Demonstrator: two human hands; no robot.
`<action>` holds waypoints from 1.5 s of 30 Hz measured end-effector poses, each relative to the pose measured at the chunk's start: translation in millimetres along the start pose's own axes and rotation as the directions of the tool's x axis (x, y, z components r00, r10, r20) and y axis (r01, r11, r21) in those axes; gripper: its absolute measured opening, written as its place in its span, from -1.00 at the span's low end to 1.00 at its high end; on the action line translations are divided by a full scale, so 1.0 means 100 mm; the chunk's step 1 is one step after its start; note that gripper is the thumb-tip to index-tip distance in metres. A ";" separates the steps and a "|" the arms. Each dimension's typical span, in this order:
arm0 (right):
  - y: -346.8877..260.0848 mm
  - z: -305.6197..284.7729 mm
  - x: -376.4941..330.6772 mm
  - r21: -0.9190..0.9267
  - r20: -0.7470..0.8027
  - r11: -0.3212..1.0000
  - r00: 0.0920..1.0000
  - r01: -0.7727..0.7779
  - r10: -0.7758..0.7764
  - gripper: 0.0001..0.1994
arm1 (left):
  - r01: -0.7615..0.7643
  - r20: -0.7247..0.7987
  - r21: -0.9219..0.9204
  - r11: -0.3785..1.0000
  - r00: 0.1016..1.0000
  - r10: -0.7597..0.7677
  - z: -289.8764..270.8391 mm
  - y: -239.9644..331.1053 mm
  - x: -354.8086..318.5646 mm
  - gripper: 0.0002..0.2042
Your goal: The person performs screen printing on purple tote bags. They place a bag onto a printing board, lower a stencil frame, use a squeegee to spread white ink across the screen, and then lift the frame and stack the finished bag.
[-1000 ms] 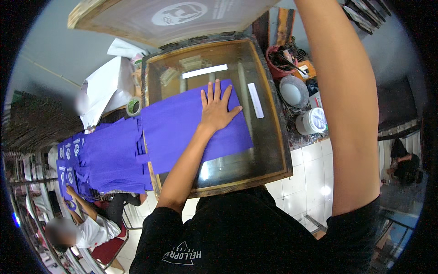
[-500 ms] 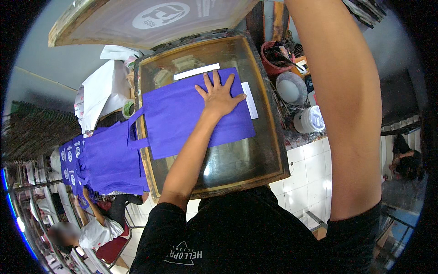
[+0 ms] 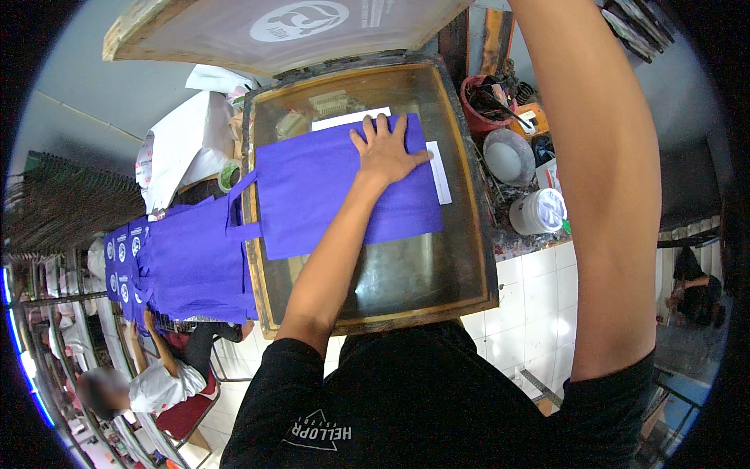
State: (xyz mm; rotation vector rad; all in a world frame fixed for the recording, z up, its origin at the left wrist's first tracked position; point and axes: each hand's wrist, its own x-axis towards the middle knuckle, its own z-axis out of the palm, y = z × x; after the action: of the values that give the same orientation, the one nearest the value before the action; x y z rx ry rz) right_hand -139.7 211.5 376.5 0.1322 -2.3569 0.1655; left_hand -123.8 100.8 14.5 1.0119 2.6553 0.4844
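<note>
Head view: a person at a screen-printing station, seen from above, one arm down on the work and the other raised out of the top edge of the picture.
Left hand (image 3: 387,150): flat and fingers spread wide, palm pressing on the purple bag (image 3: 344,187); it grips nothing.
Right hand: out of view above the frame; only the right forearm (image 3: 601,172) shows, lifted toward the raised printing screen (image 3: 258,35), so its state cannot be told.
Bag position: lying flat on the glass printing bed (image 3: 414,273), covering the far half, its far-right corner under the left hand and near the bed's far edge.
Long axis: running left to right across the bed, handles (image 3: 238,211) trailing over the left edge.
Nearer hand: the left, already touching; the right arm is well apart, off the right side.
White guide strips (image 3: 439,172): one just beside the bag's right edge, another along its far edge.
Left of the bed: a stack of printed purple bags (image 3: 180,266).
Right of the bed: ink tubs and a white jar (image 3: 537,211) on a cluttered bench.
</note>
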 end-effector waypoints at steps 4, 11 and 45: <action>-0.21 -0.18 -0.43 0.065 0.027 0.994 0.996 -0.092 0.091 -0.55 | -0.368 -0.413 -0.524 0.768 0.899 0.149 -0.51 -0.07 -0.28 -0.25; -0.78 0.17 -1.97 0.106 0.010 0.987 0.992 -0.122 0.122 -0.61 | -0.338 -0.343 -0.925 0.171 0.939 0.003 -1.30 -0.51 -2.10 -0.62; -1.15 1.15 -3.70 0.152 0.492 0.973 0.867 -0.173 0.077 -0.66 | -0.531 0.064 0.051 0.846 0.847 0.528 -0.98 -1.58 -1.25 -0.34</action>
State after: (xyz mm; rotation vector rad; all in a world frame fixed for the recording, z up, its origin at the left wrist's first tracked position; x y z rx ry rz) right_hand 60.0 96.5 43.9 0.1231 -2.8508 0.4729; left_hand -161.8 -116.2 56.8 1.7688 2.3333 0.4673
